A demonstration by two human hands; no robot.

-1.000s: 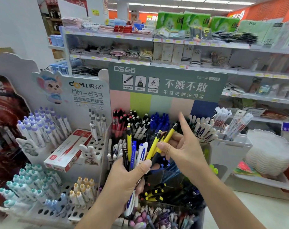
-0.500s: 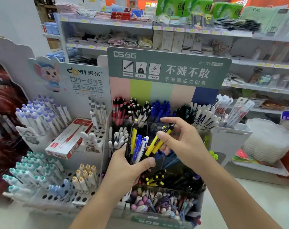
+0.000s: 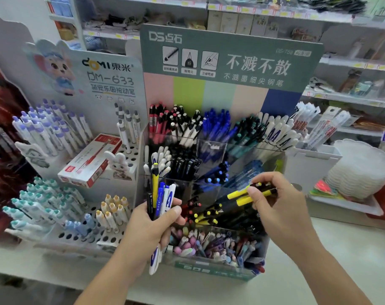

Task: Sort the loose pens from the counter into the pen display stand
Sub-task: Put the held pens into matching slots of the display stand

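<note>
While our left hand (image 3: 153,225) clamps an upright bundle of loose pens (image 3: 159,200) against the front left of the pen display stand (image 3: 231,60), our right hand (image 3: 275,201) pinches two yellow-and-black pens (image 3: 244,195) near their clip ends, thumb and fingertips closed on the barrels, tips angled down and leftward toward the compartment of matching yellow-and-black pens (image 3: 206,215) in the stand's lower middle tier. We judge the step in hand to be the seating of this pair among its like. To do it well, we should keep the two barrels parallel, steer the tips into the open gap above the pens already lying there, and let go only once the tips are past the clear divider, so that neither pen slides into the red pens just to the left or the pastel pens (image 3: 209,245) in the front tray below. The left bundle, which mixes one yellow pen, blue pens and a white pen, should stay clamped and clear of the path.

Several matters are uncertain: the clear walls between compartments are hard to trace; the depth of the target compartment is hidden by its contents; the lower ends of the bundle are partly covered by our palm; and the counter (image 3: 352,245) shows no further loose pens within view, though its edges are cut off
</note>
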